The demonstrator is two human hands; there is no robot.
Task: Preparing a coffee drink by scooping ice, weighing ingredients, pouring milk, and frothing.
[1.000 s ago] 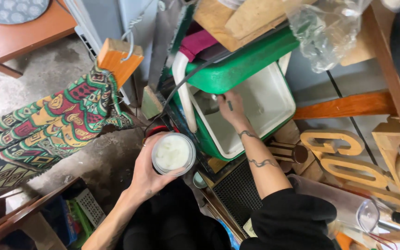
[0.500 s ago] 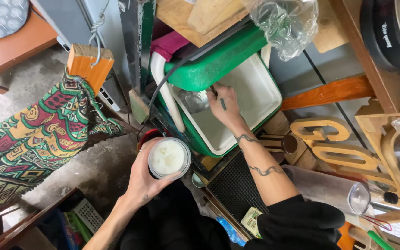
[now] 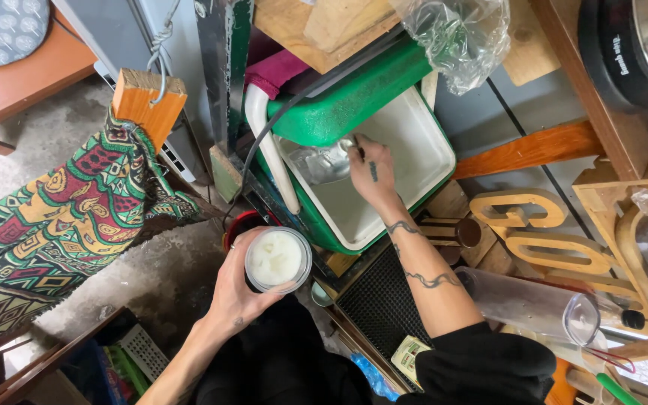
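The metal scoop point(image 3: 328, 161) lay inside the green-and-white cooler point(image 3: 421, 142), gripped by the right hand point(image 3: 373, 176), fingers closed on its handle. At 7 o'clock from the cooler, the left hand point(image 3: 234, 289) wrapped around a clear cup point(image 3: 277, 260) holding something whitish, kept upright and level, apparently to receive contents. A patterned hammock point(image 3: 61, 225) hung at 9 o'clock.

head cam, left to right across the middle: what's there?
Patterned cloth → left hand holding a cup → green cooler, right hand inside → wooden letters.
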